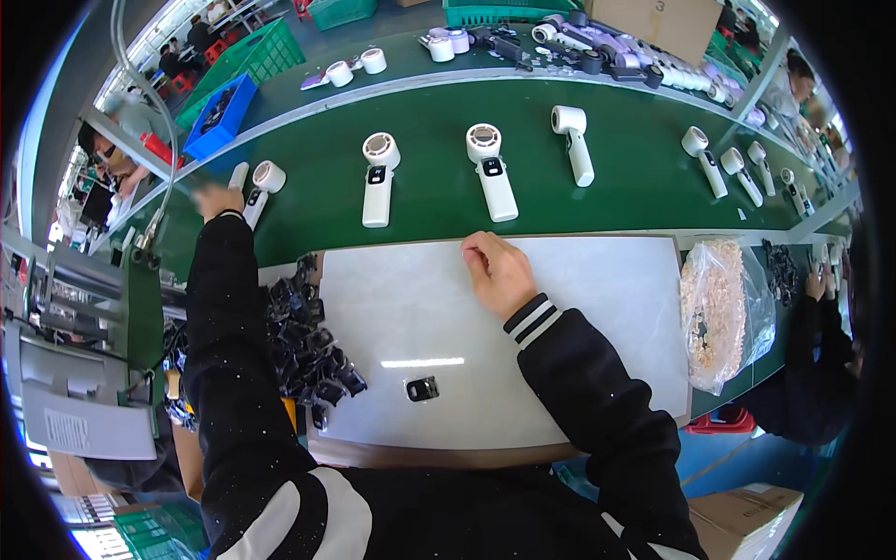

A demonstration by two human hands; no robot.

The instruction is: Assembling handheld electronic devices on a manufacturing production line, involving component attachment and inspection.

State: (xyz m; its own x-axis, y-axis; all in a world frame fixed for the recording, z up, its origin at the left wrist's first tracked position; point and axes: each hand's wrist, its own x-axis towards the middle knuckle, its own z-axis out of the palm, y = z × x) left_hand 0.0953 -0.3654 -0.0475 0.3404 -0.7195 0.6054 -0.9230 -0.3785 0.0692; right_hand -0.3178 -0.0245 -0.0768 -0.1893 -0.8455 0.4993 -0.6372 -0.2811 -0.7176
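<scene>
Stretched out to the far left, my left hand (217,201) is at a white handheld fan (264,187) and a second white handle (240,175) on the green belt. Its fingers are blurred, so its grip cannot be made out. My right hand (502,273) rests with curled fingers at the far edge of the white board (579,373); nothing shows in it. Beyond it stand more white handheld fans, one at the centre left (377,182) and one at the centre (490,173). A small black glossy part (422,389) lies on the board in front of me.
A heap of black parts (313,345) covers the board's left side. At its right sits a clear plastic bag (717,317) of small pale pieces. A shelf above the belt holds purple and white fan parts (607,47), a blue bin (220,117) and a carton (663,23).
</scene>
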